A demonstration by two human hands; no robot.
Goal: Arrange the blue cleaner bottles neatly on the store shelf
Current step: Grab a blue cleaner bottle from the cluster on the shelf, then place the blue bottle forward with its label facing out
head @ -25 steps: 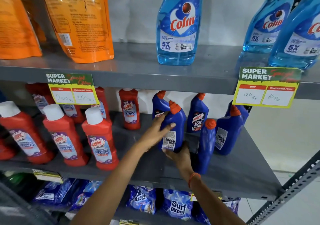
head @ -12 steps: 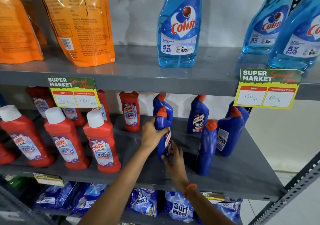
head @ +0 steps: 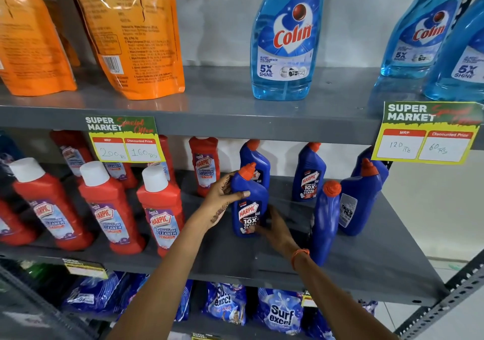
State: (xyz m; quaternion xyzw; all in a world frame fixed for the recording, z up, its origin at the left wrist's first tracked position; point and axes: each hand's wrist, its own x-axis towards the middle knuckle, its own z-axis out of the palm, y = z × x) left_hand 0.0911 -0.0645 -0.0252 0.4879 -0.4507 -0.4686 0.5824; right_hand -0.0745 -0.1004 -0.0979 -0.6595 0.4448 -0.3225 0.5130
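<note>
A blue Harpic bottle [head: 248,203] with an orange cap stands upright on the grey middle shelf [head: 366,261], label facing me. My left hand [head: 222,195] wraps its left shoulder, thumb across the front. My right hand [head: 275,227] presses its lower right side. Right behind it stands another blue bottle [head: 258,164]. A third [head: 309,174] is at the back with its label forward. To the right, one blue bottle [head: 326,222] is turned edge-on, one [head: 358,201] shows its back label, and one more [head: 372,161] stands behind it, partly hidden by a price tag.
Red Harpic bathroom cleaner bottles [head: 162,208] fill the left half of the same shelf. Pale blue Colin bottles [head: 285,38] and orange pouches [head: 131,33] sit on the shelf above. Price tags [head: 424,135] hang from its edge. Surf Excel packets [head: 280,313] lie below.
The held blue bottle has been turned from back label toward me to front label toward me, and set upright nearer the red bottles. Both hands stayed on it.
</note>
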